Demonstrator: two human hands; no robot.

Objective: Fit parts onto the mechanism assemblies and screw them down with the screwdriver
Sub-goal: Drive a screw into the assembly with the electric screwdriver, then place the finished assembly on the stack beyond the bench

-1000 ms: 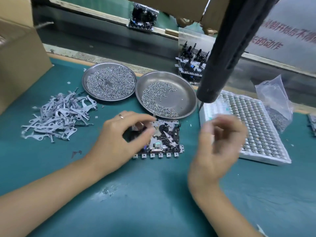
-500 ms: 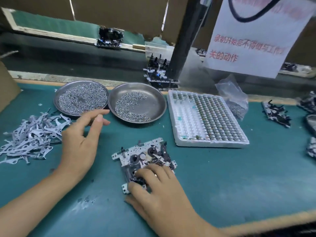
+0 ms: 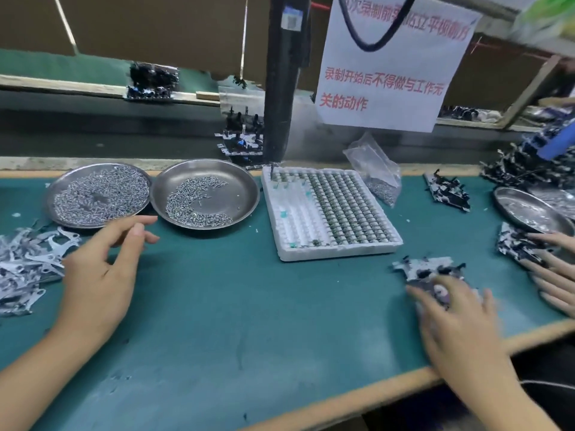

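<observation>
Single head-worn view, looking forward and down, close over the green bench [image 3: 217, 306]

Bare mat [image 3: 236, 306] between hands; foam tray [image 3: 329, 213] behind.

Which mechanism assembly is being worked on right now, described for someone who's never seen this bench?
Find the white foam tray on the green mat. Just past its near right corner lies the mechanism assembly, under the right hand, unlike those by the far-right dish.
</observation>
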